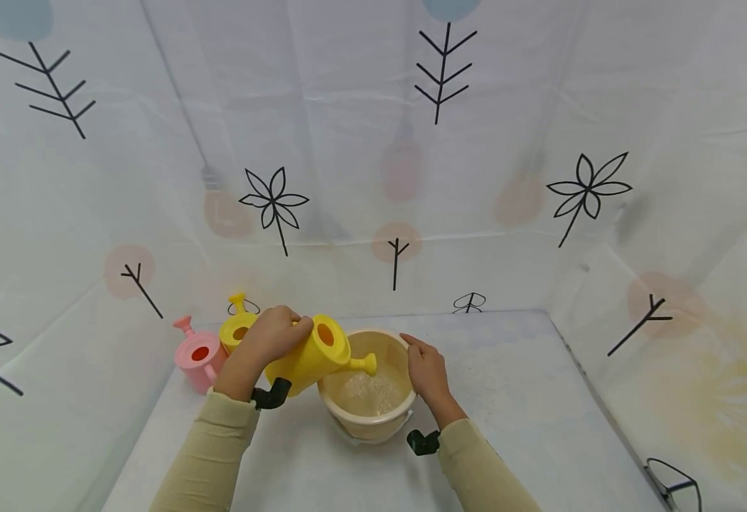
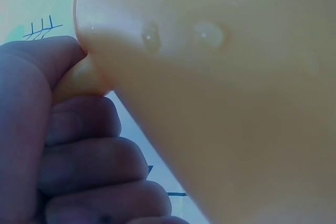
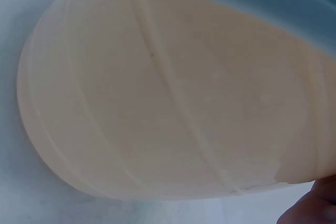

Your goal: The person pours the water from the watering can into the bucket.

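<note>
A yellow watering can [image 1: 305,363] is tilted toward a cream bucket [image 1: 367,425], its spout tip over the bucket's opening. My left hand [image 1: 273,334] grips the can's handle; in the left wrist view curled fingers [image 2: 94,161] wrap below the handle, beside the can's smooth body [image 2: 220,108]. Water [image 1: 373,395] with a bubbly surface lies in the bucket under the spout. On the bucket's right side, my right hand [image 1: 429,371] holds the rim. The right wrist view shows the bucket's ribbed outer wall [image 3: 152,93], with a fingertip [image 3: 312,208] at the lower right.
Left of the bucket stand a pink watering can [image 1: 192,377] and a second yellow watering can [image 1: 231,328], the latter partly behind my left hand. A white bail handle [image 1: 373,441] hangs at the bucket's front. The white table [image 1: 507,398] meets printed cloth walls [image 1: 347,277].
</note>
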`<action>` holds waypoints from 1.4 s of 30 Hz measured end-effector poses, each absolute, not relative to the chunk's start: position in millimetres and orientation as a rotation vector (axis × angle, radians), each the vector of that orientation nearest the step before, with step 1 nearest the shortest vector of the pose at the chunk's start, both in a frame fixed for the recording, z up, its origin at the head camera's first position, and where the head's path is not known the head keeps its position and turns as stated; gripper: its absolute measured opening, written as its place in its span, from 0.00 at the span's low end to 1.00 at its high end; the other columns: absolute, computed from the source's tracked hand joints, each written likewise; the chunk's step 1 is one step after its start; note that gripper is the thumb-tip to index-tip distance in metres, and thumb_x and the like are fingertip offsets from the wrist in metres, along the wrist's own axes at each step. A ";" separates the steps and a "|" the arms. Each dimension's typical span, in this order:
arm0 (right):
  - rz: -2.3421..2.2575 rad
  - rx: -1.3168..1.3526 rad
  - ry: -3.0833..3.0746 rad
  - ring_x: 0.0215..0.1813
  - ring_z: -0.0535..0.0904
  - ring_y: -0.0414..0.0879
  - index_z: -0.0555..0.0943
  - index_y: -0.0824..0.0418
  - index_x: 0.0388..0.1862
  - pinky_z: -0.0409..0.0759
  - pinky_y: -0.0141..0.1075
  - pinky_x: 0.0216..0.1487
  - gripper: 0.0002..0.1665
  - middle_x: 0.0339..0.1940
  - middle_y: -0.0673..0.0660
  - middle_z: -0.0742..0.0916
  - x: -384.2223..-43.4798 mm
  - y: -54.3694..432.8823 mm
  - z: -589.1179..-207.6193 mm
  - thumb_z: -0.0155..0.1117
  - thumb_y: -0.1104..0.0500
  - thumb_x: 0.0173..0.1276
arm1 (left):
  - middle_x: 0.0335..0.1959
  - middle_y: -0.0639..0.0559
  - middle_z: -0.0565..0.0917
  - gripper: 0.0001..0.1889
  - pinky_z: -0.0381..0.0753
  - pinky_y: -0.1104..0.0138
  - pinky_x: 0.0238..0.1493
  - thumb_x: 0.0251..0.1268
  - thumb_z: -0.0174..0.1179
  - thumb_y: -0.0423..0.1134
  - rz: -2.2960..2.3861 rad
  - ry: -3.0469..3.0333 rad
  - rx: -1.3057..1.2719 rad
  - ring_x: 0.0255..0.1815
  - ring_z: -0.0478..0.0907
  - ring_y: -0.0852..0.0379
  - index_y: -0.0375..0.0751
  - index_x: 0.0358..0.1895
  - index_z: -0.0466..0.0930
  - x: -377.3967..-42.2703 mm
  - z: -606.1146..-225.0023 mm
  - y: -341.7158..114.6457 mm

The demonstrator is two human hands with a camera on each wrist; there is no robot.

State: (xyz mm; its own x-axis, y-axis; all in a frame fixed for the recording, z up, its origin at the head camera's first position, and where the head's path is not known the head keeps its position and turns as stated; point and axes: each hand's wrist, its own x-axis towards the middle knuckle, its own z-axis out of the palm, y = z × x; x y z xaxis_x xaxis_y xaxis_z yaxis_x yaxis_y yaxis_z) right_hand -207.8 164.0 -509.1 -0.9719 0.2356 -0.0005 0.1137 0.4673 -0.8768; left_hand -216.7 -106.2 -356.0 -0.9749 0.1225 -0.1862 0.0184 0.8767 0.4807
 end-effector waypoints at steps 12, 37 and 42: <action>1.522 -0.342 -2.598 0.46 0.80 0.46 0.78 0.44 0.62 0.75 0.37 0.41 0.27 0.60 0.54 0.83 -207.5 163.3 -507.3 0.36 0.52 0.72 | 0.26 0.47 0.77 0.21 0.69 0.65 0.30 0.63 0.45 0.51 0.702 2.852 0.122 0.28 0.73 0.52 0.41 0.24 0.79 -217.6 -356.2 -104.8; 1.523 -0.328 -2.592 0.46 0.80 0.47 0.79 0.44 0.61 0.75 0.37 0.41 0.28 0.61 0.54 0.82 -207.2 163.3 -506.7 0.36 0.52 0.72 | 0.27 0.47 0.77 0.21 0.69 0.65 0.31 0.63 0.46 0.52 0.675 2.847 0.143 0.29 0.73 0.52 0.41 0.27 0.81 -217.6 -352.2 -101.6; 1.518 -0.328 -2.599 0.42 0.79 0.46 0.79 0.44 0.61 0.74 0.36 0.38 0.28 0.53 0.57 0.86 -207.6 163.3 -507.0 0.36 0.53 0.72 | 0.24 0.47 0.77 0.21 0.69 0.65 0.29 0.63 0.45 0.52 0.669 2.851 0.156 0.26 0.73 0.52 0.41 0.23 0.81 -218.2 -351.6 -100.0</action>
